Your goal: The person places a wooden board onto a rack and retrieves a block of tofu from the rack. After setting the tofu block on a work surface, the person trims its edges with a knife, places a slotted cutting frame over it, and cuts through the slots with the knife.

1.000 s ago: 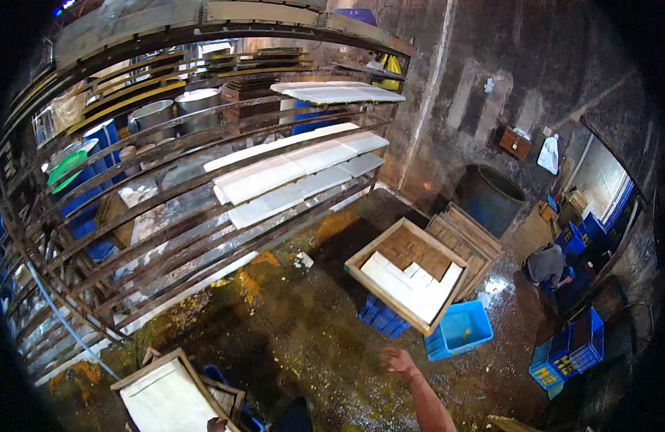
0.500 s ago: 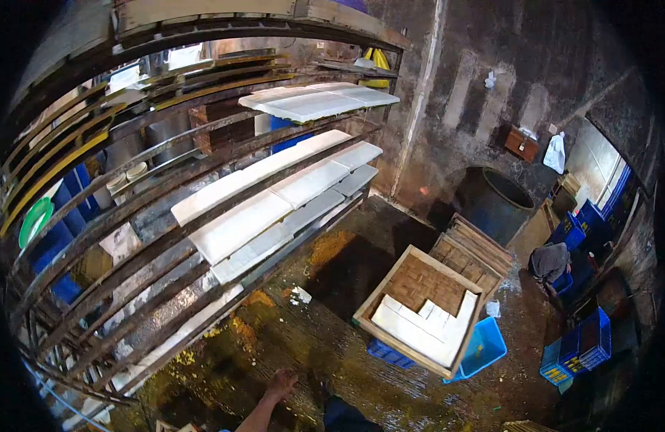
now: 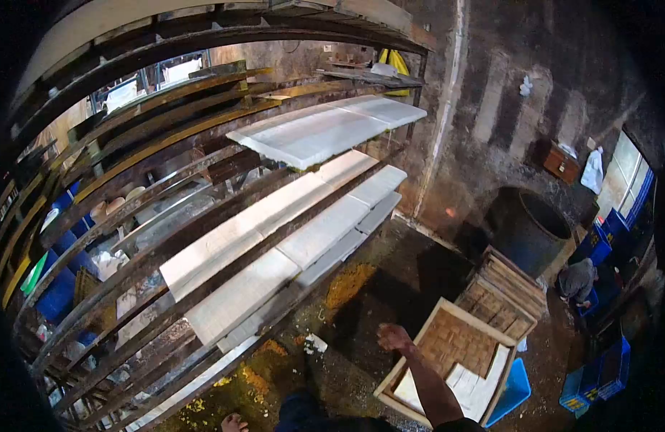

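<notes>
My right hand (image 3: 395,337) hangs in the air left of a square wooden tray (image 3: 479,321), its fingers curled and nothing visible in them. That forearm crosses over the tray's near part. White blocks that look like tofu (image 3: 471,383) lie in the tray on a woven mat (image 3: 453,341), partly hidden by the arm. At the bottom edge, only part of my left hand (image 3: 234,423) shows above the floor, and its grip is unclear. Long white slabs (image 3: 325,131) lie on the levels of a rack to the left, apart from both hands.
The rack's long bars (image 3: 141,263) fill the left side. Beyond the tray are stacked wooden trays (image 3: 502,291) and a large dark barrel (image 3: 527,219). A light-blue tub (image 3: 514,392) sits beside the tray. Another person (image 3: 576,279) is at the right, near blue crates (image 3: 599,371). The floor looks wet, with yellowish scraps.
My right arm has come into view over the tray. My left hand has moved down and left towards the bottom edge. The view has shifted, bringing the rack closer.
</notes>
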### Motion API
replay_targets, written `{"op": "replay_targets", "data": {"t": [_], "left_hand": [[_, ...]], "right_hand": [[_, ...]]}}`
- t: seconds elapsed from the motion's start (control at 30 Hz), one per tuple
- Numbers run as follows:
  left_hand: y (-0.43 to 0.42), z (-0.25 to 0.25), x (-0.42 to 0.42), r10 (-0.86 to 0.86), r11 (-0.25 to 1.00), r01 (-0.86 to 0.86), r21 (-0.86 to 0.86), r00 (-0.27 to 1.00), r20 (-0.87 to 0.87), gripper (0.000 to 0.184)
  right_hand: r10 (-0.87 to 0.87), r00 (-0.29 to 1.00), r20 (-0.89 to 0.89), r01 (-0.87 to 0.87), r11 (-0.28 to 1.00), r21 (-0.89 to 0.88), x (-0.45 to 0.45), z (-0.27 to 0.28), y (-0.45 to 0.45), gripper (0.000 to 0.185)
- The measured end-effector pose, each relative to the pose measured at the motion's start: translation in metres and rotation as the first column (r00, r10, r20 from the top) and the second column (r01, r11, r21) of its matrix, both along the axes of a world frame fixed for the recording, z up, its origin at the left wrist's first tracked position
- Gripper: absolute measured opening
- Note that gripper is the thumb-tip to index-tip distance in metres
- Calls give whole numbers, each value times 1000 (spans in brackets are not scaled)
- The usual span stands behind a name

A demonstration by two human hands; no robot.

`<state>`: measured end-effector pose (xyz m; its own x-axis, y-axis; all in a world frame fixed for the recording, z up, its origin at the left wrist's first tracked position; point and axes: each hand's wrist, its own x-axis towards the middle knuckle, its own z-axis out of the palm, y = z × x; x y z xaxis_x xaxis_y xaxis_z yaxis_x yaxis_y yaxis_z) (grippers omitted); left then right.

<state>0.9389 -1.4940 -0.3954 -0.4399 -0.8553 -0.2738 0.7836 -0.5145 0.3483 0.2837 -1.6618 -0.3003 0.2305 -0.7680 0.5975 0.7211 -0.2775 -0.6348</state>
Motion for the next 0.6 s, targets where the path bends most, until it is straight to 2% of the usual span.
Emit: {"op": "replay_targets", "data": {"t": [0.03, 0.07, 0.1, 0.13, 0.17, 0.2, 0.23, 0.27, 0.3, 0.37, 0.43, 0.47, 0.5, 0.57, 0.6], "left_hand": [[-16, 9, -10, 180, 976, -212, 40, 904, 388, 42], [-34, 40, -32, 208, 929, -362, 73, 677, 706, 42], [-73, 83, -56, 98, 985, -173, -4, 542, 835, 45], [-118, 123, -83, 22, 999, 36, -38, 362, 932, 48], [-176, 147, -120, 159, 986, -119, -121, 397, 904, 34], [-212, 206, -155, 136, 991, -44, -129, 415, 900, 49], [-241, 224, -174, 241, 954, 18, -301, 553, 798, 45], [-275, 265, -202, 227, 931, 129, -341, 528, 818, 40], [-305, 290, -221, 254, 894, 113, -434, 671, 696, 33], [-359, 361, -258, 203, 856, 282, -434, 590, 782, 32], [-407, 412, -289, 412, 640, 411, -649, 530, 741, 32], [-428, 436, -305, 533, 509, 469, -722, 487, 692, 30], [-451, 458, -318, 546, 488, 484, -726, 479, 687, 31], [-496, 502, -342, 807, 172, 638, -751, 347, 479, 39], [-513, 520, -356, 828, 168, 643, -747, 320, 461, 40]], "right_hand": [[6, 1000, 16, -5, 999, -49, 18, 47, -48, 73], [11, 999, 34, -8, 995, -96, 24, 74, -89, 67], [-88, 922, -377, 148, 980, 134, 19, 97, -129, 57], [-65, 680, -730, 375, 886, 271, 14, 118, -167, 48], [-101, 571, -815, 462, 859, 218, 25, 159, -197, 41], [-132, 447, -885, 541, 827, 150, 32, 196, -223, 36], [-137, 446, -885, 547, 824, 148, 25, 205, -251, 36], [-283, 575, -767, 502, 863, 58, 18, 211, -284, 31], [-395, 690, -606, 469, 882, -40, 12, 221, -314, 27], [-649, 279, -707, 699, 643, -314, 11, 299, -339, 24], [-791, 66, -608, 738, 449, -503, 0, 361, -365, 22], [-824, 62, -563, 726, 425, -542, -6, 386, -380, 22], [-854, 64, -516, 713, 401, -576, -13, 403, -399, 23], [-942, -35, -334, 556, 259, -789, -26, 425, -443, 26], [-913, -108, -394, 482, 298, -824, -28, 433, -460, 36]]}}
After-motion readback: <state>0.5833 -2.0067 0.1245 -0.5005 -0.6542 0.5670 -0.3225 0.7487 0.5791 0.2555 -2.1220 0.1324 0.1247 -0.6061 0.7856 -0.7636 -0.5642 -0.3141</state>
